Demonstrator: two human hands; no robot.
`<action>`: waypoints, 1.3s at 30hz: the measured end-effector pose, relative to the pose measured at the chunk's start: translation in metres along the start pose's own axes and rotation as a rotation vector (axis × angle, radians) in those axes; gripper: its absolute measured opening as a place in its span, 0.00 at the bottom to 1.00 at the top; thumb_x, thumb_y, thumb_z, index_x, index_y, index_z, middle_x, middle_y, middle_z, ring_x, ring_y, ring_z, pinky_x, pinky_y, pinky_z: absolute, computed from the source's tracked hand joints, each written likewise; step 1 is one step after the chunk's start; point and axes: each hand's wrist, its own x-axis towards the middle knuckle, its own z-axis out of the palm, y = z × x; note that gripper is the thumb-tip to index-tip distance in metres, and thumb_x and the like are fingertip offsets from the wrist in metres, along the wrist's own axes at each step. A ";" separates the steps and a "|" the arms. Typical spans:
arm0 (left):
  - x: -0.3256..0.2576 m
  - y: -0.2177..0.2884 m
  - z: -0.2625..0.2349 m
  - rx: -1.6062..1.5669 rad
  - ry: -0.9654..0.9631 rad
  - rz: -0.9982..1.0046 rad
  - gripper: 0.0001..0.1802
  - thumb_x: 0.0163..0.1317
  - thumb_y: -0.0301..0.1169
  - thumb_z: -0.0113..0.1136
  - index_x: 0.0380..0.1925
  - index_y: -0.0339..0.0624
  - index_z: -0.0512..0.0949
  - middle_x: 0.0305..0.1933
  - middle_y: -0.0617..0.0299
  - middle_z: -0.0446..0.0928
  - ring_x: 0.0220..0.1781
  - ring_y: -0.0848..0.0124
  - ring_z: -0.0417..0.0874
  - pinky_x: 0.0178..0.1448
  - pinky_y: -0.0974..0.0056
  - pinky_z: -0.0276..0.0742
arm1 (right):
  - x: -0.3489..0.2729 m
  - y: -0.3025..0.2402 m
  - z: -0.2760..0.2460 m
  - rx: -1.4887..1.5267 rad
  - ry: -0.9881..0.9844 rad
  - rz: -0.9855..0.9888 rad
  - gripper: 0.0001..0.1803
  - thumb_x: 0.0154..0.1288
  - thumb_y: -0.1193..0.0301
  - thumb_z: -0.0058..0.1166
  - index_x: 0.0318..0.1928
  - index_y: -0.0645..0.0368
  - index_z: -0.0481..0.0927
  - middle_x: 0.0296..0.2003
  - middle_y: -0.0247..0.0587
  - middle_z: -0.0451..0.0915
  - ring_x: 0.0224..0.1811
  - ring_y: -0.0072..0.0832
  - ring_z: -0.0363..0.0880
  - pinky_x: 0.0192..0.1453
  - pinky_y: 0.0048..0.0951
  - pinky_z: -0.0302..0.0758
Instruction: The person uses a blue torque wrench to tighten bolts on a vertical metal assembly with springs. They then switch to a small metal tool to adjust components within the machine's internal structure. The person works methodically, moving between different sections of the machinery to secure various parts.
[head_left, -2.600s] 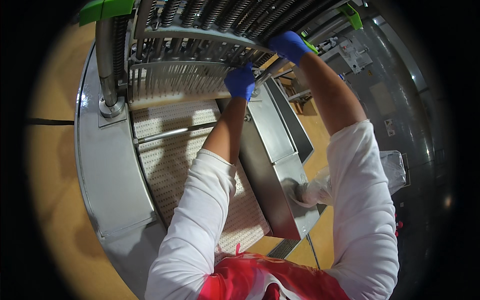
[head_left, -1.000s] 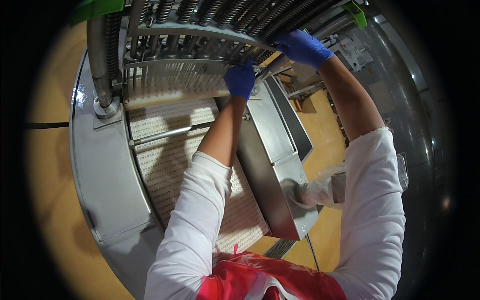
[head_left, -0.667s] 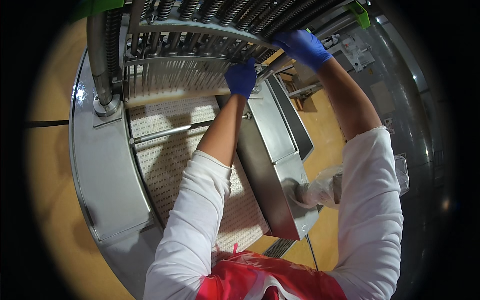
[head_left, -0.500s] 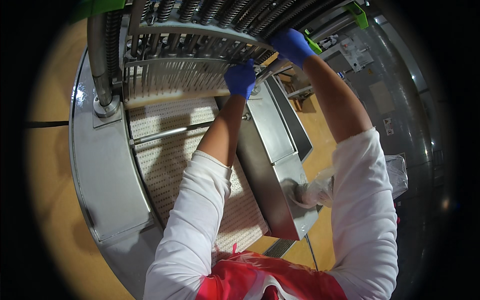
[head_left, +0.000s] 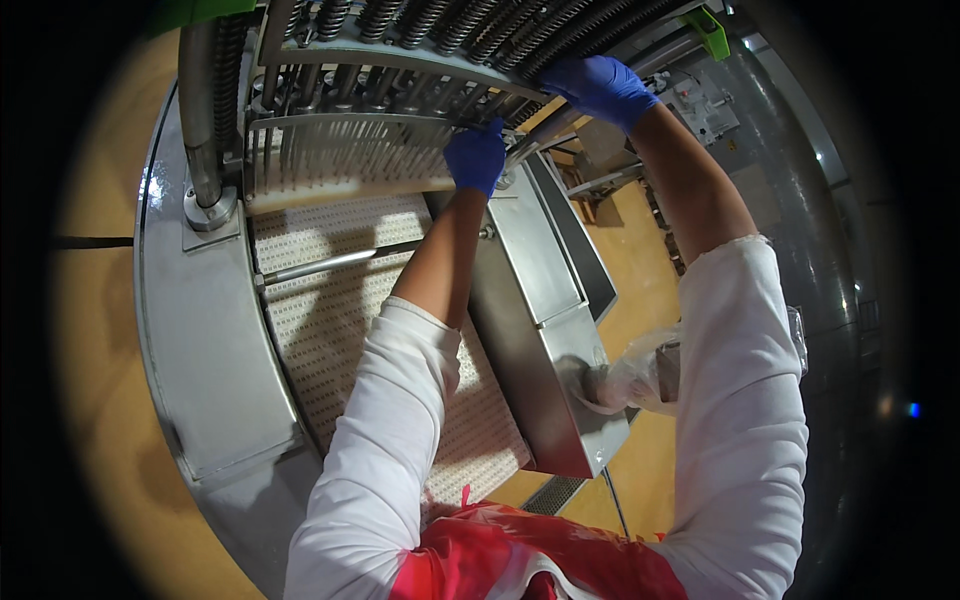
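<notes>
My left hand (head_left: 475, 160), in a blue glove, is closed at the right end of a metal guide plate (head_left: 350, 122) with a row of thin needles (head_left: 325, 160) below it. Whatever the fingers hold there is hidden. Higher and farther right, my right hand (head_left: 603, 92), also blue-gloved, has its fingers curled in at the right end of the upper metal bar (head_left: 440, 62). Its fingertips are hidden against the bar, so its grip does not show clearly. Rows of coil springs (head_left: 420, 24) stand above that bar. Beneath the needles runs a white perforated conveyor belt (head_left: 330, 335).
A steel rod (head_left: 330, 264) crosses above the belt. Steel housings flank it, one on the left (head_left: 215, 370) and one on the right (head_left: 545, 300). A thick post (head_left: 200, 130) rises at left. A plastic-wrapped part (head_left: 635, 375) juts out beside my right forearm. Green clips (head_left: 708, 34) sit up top.
My right hand has shifted slightly right and turned, its back now showing more, and it covers the green piece that was beside it. My left hand stays nearly in place.
</notes>
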 end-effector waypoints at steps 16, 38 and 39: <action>-0.019 0.034 -0.031 0.014 0.032 -0.040 0.33 0.73 0.54 0.46 0.24 0.38 0.86 0.31 0.45 0.85 0.39 0.49 0.86 0.49 0.50 0.78 | 0.003 -0.015 -0.004 -0.142 -0.103 0.052 0.12 0.67 0.71 0.57 0.50 0.50 0.85 0.38 0.38 0.87 0.40 0.38 0.87 0.42 0.36 0.84; -0.024 0.039 -0.027 0.281 -0.018 0.113 0.34 0.75 0.52 0.42 0.24 0.40 0.86 0.31 0.46 0.85 0.39 0.50 0.87 0.48 0.49 0.79 | 0.033 -0.024 0.014 0.040 -0.291 0.655 0.13 0.58 0.72 0.54 0.42 0.57 0.87 0.36 0.52 0.86 0.40 0.49 0.87 0.43 0.43 0.83; -0.019 0.033 -0.025 0.257 -0.015 0.102 0.34 0.75 0.53 0.41 0.25 0.40 0.86 0.32 0.46 0.85 0.39 0.50 0.87 0.48 0.49 0.79 | 0.035 -0.026 0.009 -0.035 -0.285 0.536 0.13 0.60 0.72 0.54 0.43 0.56 0.87 0.36 0.51 0.86 0.40 0.48 0.87 0.43 0.42 0.83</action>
